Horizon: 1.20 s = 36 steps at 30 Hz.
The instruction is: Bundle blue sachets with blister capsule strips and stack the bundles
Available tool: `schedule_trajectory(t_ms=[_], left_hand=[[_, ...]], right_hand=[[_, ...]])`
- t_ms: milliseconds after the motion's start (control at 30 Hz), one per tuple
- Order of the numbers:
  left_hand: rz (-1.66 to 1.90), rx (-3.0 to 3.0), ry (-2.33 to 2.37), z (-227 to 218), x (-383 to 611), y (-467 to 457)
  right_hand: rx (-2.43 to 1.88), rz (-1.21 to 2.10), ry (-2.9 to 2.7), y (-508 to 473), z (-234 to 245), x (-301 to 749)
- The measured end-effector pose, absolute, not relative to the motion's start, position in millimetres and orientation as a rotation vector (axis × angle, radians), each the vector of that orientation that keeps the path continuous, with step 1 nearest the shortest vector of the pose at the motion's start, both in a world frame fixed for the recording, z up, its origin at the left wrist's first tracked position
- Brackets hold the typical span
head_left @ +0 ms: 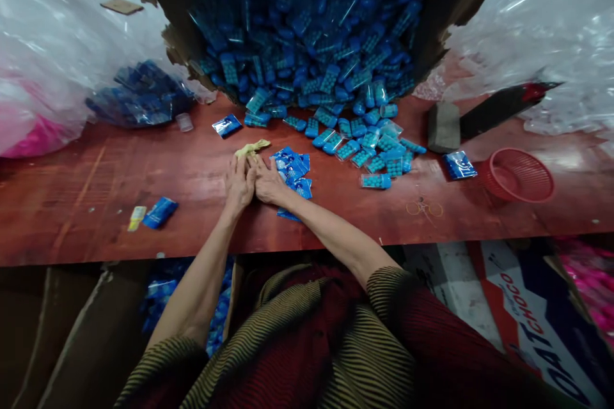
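My left hand and my right hand lie side by side on the red-brown table, fingers pointing away from me and pressed close together. A small yellowish scrap sits just beyond the fingertips; whether a finger touches it I cannot tell. A loose stack of flat blue packets lies right beside my right hand, partly under the wrist. Beyond them, blue blister packs spill from a torn cardboard box.
A clear bag of blue packs lies at the back left. A single blue packet and a yellow piece rest near the front edge. A red mesh basket, a grey block and another packet stand on the right.
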State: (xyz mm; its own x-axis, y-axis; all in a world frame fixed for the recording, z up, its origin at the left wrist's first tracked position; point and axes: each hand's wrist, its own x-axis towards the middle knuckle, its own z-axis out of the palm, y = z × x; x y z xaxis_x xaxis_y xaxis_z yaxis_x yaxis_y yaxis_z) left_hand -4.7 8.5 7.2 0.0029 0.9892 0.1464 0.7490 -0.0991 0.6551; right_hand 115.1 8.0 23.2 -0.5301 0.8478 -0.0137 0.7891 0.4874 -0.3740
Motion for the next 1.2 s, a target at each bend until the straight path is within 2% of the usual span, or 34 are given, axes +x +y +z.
schedule_trajectory(t_ms=[167,400,600,700,900,1200], left_hand=[[0.760,1.940,1.805,-4,1,-20],[0.996,1.853,1.828,7,9,-43],[1.184,1.655,1.819,25,42,-91],[1.141,1.501,1.775,22,50,-106],[1.048,1.577,1.797,19,52,-110],[1.054,1.181,1.688,24,66,-103]], right_hand=[[-1.200,0.551,-2.640,-33,35,171],[-1.737,0.397,-2.256,-106,25,216],[-1.722,0.350,-2.201,-103,16,213],[-1.676,0.348,-2.249,-102,21,217],[-1.725,0.349,-2.163,-111,18,211],[-1.672,0.364,-2.090,-104,23,214]])
